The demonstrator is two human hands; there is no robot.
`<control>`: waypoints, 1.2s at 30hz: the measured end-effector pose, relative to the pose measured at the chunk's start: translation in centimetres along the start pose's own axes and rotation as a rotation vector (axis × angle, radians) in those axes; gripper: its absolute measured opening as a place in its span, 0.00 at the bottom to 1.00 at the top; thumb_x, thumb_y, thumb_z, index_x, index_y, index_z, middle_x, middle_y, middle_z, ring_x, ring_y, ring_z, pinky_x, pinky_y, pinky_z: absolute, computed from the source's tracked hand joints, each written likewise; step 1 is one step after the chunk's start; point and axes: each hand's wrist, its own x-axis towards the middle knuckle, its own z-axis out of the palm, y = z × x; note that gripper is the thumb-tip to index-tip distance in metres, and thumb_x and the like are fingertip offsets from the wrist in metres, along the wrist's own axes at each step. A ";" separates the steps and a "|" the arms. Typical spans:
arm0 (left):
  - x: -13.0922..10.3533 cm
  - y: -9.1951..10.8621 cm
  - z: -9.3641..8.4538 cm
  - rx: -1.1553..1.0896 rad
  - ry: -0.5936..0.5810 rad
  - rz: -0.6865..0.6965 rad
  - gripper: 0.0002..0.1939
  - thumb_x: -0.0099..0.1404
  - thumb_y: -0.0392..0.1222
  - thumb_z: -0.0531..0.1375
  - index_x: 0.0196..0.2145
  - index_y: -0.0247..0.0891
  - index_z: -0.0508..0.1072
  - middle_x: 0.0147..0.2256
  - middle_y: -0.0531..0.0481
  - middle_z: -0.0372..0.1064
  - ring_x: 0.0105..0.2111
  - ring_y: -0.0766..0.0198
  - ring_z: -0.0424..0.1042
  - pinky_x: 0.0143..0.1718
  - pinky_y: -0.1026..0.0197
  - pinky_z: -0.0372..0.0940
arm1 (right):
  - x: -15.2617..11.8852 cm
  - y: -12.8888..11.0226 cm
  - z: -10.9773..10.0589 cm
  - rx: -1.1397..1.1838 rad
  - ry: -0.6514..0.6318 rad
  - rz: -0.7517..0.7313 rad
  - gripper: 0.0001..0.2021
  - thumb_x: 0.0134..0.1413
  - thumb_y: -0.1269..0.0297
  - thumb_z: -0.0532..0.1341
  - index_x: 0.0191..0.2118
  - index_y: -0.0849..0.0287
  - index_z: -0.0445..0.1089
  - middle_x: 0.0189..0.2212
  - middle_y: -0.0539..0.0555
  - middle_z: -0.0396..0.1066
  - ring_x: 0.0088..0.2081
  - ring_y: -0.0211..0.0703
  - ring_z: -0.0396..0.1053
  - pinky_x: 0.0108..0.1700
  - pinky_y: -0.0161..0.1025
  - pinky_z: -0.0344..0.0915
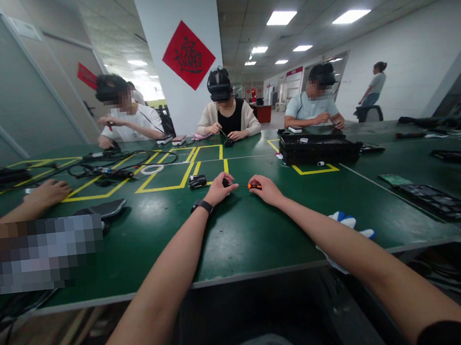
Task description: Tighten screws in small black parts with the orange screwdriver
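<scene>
My right hand [268, 190] is closed around the orange and black handle of a screwdriver [255, 186]. Its thin shaft points left toward my left hand [218, 190]. Between the fingers of that hand is a small black part [225, 183], mostly hidden, so its kind does not show. The screwdriver tip reaches the left fingertips; whether it touches the part I cannot tell. A black box-shaped piece [197, 181] lies on the green table [253, 236] just left of my left hand.
A black open case [319, 149] stands at the back right. Blue and white gloves [345, 220] lie beside my right forearm. Further right is a circuit-board panel [430, 195]. Cables [123, 170] and a white ring [152, 169] lie back left. Co-workers sit opposite; another person's hand [51, 194] rests left.
</scene>
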 end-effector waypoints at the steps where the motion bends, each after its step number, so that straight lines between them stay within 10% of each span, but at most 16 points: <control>1: 0.0 0.0 0.0 -0.003 -0.004 -0.010 0.18 0.48 0.49 0.60 0.34 0.37 0.63 0.28 0.53 0.63 0.27 0.68 0.63 0.32 0.62 0.60 | 0.0 0.0 0.0 0.003 -0.004 0.007 0.10 0.41 0.70 0.60 0.35 0.58 0.64 0.29 0.49 0.63 0.32 0.36 0.61 0.37 0.35 0.58; 36: 0.0 0.0 0.0 0.015 0.018 0.038 0.16 0.49 0.48 0.59 0.33 0.37 0.64 0.27 0.54 0.64 0.28 0.68 0.63 0.35 0.62 0.59 | 0.7 1.9 -0.1 -0.121 -0.114 0.021 0.12 0.55 0.65 0.49 0.29 0.61 0.67 0.29 0.53 0.65 0.34 0.37 0.61 0.39 0.35 0.56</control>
